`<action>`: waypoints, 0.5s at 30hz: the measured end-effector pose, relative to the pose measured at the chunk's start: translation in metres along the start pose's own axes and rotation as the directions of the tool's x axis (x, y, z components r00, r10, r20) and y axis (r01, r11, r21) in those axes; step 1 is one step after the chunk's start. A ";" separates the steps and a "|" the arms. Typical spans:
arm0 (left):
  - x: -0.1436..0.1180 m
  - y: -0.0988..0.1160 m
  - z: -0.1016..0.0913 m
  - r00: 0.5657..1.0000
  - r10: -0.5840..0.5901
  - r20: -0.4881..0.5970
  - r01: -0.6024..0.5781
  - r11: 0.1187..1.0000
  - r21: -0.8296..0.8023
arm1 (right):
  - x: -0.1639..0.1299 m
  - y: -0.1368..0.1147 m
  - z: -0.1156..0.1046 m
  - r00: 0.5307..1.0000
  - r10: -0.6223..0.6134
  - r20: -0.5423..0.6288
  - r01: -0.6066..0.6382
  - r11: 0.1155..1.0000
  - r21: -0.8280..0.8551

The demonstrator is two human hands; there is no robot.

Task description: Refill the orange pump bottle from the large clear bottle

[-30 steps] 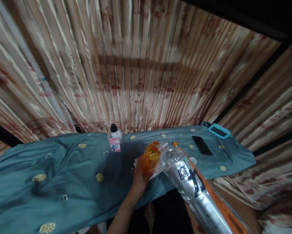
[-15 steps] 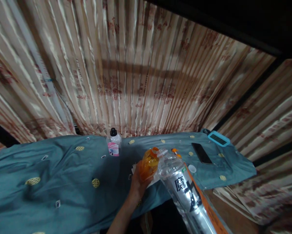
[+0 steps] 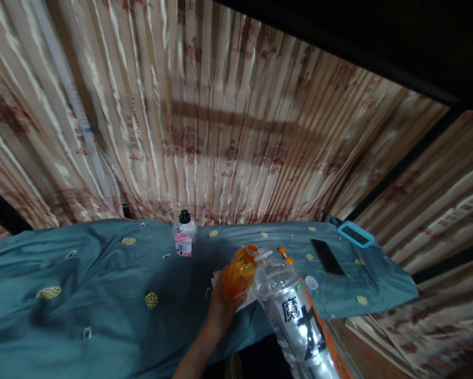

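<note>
Two bottles lead the list, nearest me. Item one: large clear plastic bottle with black lettering and orange label (image 3: pixel 295 316), tilted, its open neck beside item two; my right hand is out of view, grip not seen. Item two: small orange plastic bottle (image 3: pixel 239 271), gripped by my closed left hand (image 3: pixel 219 302), at the near edge of the table under its teal patterned cloth (image 3: pixel 102 295), over a white paper (image 3: pixel 249 298). Just beyond: small orange cap (image 3: pixel 283 252), white round cap (image 3: pixel 311 282). Toward the right end: black phone (image 3: pixel 328 257), then blue-framed flat device (image 3: pixel 355 234) at the far right corner. Far edge, middle: clear bottle with black cap and pink label (image 3: pixel 184 239), upright against the striped beige curtain (image 3: pixel 220 121).
</note>
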State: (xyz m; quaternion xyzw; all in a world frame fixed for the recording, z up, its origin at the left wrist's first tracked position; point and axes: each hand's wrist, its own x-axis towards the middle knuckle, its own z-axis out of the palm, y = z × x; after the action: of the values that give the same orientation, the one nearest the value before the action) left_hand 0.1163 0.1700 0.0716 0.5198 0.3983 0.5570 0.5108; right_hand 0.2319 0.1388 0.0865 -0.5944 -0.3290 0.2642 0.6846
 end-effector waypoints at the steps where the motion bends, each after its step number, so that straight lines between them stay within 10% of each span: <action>1: 0.000 0.000 0.001 1.000 -0.018 -0.003 0.018 0.999 -0.041 | -0.002 0.003 0.001 1.000 0.031 -0.004 -0.031 0.999 0.017; 15: -0.001 0.003 0.000 0.999 -0.051 -0.004 0.051 0.998 -0.030 | -0.007 0.011 -0.018 0.934 0.328 0.140 -0.347 0.927 0.143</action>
State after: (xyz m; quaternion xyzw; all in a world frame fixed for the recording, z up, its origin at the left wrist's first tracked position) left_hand 0.1162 0.1686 0.0745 0.5004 0.4041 0.5508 0.5319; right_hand 0.2412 0.1240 0.0733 -0.5673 -0.2368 0.4380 0.6559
